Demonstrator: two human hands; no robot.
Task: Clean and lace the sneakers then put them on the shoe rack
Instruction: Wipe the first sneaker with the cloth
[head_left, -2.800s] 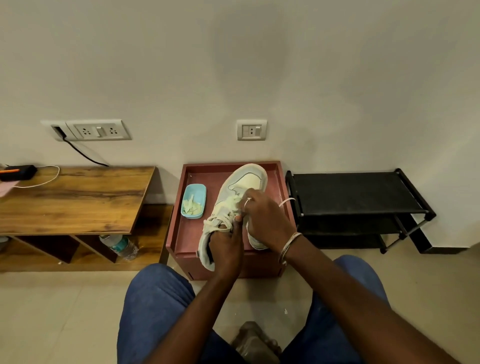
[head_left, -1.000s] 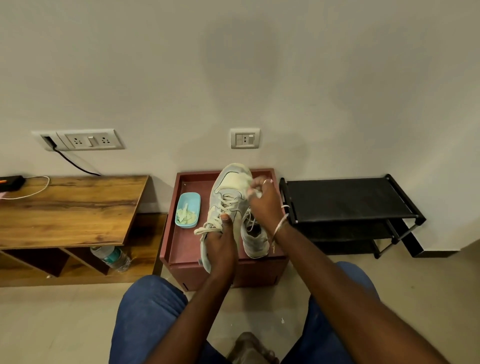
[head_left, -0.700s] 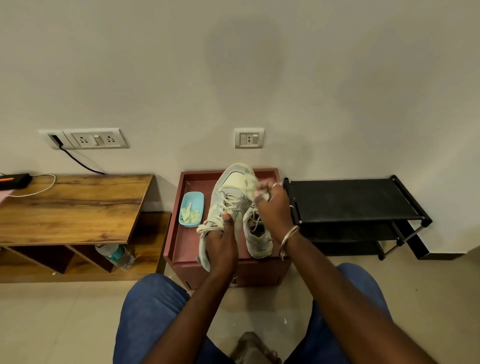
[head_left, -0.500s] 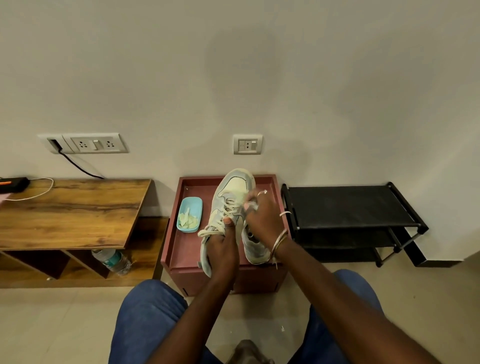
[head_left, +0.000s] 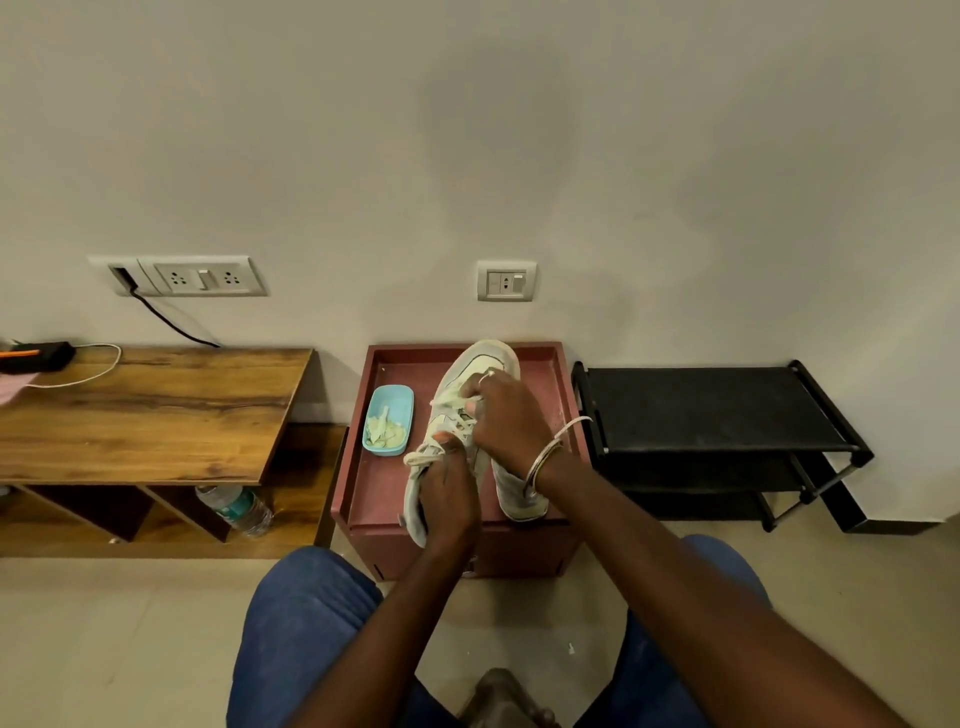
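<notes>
Sneaker (head_left: 488, 358): pale grey-white, with off-white laces (head_left: 418, 458). Second sneaker (head_left: 515, 500): the same pale grey. Box (head_left: 374, 488): maroon. Dish (head_left: 401, 396): light blue, holding pale green scraps (head_left: 382, 431). Shoe rack (head_left: 711, 405): black. Counter (head_left: 156, 410): brown wood grain. Trousers (head_left: 301, 623): blue. Bangle (head_left: 543, 463): silver. Wall (head_left: 467, 130): off-white. Floor (head_left: 104, 649): beige.

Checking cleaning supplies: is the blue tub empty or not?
Not empty: pale scraps lie in the blue tub; what they are, cannot tell.

Left hand (head_left: 447, 493) grips, right hand (head_left: 511, 421) pinches.
</notes>
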